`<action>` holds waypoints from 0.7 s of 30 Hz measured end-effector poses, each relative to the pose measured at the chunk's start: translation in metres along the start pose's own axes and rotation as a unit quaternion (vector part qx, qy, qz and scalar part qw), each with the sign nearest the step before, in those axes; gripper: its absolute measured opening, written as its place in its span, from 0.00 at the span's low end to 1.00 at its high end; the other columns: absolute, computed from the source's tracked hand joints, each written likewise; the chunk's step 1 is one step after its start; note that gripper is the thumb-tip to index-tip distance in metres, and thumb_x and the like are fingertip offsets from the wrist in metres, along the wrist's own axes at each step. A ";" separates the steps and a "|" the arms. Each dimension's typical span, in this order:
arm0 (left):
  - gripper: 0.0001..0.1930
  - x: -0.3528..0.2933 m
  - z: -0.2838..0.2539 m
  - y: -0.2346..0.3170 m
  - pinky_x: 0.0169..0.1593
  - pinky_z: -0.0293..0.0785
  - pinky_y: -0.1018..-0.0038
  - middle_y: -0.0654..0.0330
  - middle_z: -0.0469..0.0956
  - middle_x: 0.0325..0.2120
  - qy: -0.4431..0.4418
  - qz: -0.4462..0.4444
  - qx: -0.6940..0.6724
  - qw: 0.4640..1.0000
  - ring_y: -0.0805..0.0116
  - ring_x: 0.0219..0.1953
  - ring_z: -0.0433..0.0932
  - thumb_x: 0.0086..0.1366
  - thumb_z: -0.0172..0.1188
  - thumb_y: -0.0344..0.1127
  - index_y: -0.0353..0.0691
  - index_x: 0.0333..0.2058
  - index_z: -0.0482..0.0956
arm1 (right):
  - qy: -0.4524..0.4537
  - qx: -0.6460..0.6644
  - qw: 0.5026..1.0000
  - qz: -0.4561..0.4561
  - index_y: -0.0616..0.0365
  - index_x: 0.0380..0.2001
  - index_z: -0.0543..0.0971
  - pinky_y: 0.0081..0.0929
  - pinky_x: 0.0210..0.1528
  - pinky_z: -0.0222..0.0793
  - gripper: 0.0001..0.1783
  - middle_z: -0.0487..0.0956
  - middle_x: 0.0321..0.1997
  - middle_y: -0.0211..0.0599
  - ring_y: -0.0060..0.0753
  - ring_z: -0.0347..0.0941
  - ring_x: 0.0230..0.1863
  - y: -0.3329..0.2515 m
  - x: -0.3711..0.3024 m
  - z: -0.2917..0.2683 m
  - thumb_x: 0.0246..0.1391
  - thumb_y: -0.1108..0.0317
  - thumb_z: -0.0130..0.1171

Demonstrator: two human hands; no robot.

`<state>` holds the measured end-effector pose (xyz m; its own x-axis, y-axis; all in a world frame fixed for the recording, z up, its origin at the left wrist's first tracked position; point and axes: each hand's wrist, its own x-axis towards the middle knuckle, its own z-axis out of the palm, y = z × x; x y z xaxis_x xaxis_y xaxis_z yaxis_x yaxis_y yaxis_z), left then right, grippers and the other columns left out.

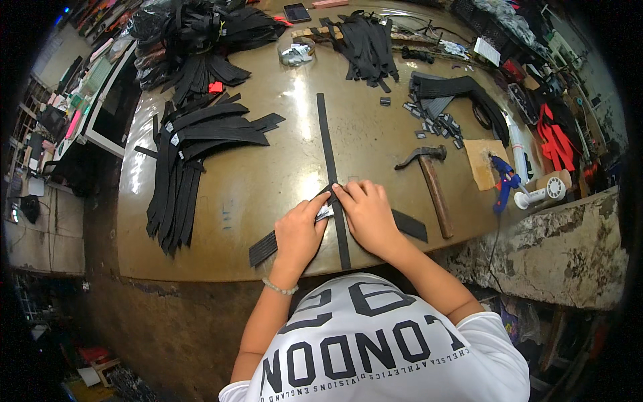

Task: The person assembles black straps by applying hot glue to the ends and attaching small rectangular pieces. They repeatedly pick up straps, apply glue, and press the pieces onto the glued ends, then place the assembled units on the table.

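A long narrow black strap (323,130) runs from the middle of the table down to its front edge. It crosses over a wider ribbed black strap (263,250), whose other end sticks out beyond my right wrist. My left hand (298,231) is closed at the crossing, fingertips on the wider strap, with a small white label (325,213) showing beside them. My right hand (367,214) presses thumb and fingers down there too, its thumb at the narrow strap. What lies under the fingers is hidden.
A hammer (434,184) lies to the right, with small metal clips (439,124) beyond it. A blue glue gun (504,181) rests by a cardboard piece (481,161). Black strap bundles (175,194) lie left, more (368,47) at the back, near a clear bowl (296,52).
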<state>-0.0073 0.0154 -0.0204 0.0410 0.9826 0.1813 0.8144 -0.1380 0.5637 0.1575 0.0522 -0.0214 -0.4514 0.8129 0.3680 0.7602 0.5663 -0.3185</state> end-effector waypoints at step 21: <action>0.19 -0.001 0.005 -0.004 0.31 0.74 0.64 0.60 0.79 0.26 0.055 0.023 -0.001 0.998 0.58 0.30 0.80 0.56 0.65 0.37 0.51 0.48 0.80 | 0.168 0.288 0.876 0.348 0.54 0.58 0.69 0.26 0.45 0.73 0.28 0.78 0.44 0.32 0.27 0.76 0.43 0.144 -0.045 -0.131 0.57 0.58 0.64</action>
<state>-0.0079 0.0157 -0.0275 0.0144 0.9554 0.2948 0.8117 -0.1833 0.5545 0.3481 0.0797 0.0306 0.2638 0.9576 0.1159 0.3914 0.0035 -0.9202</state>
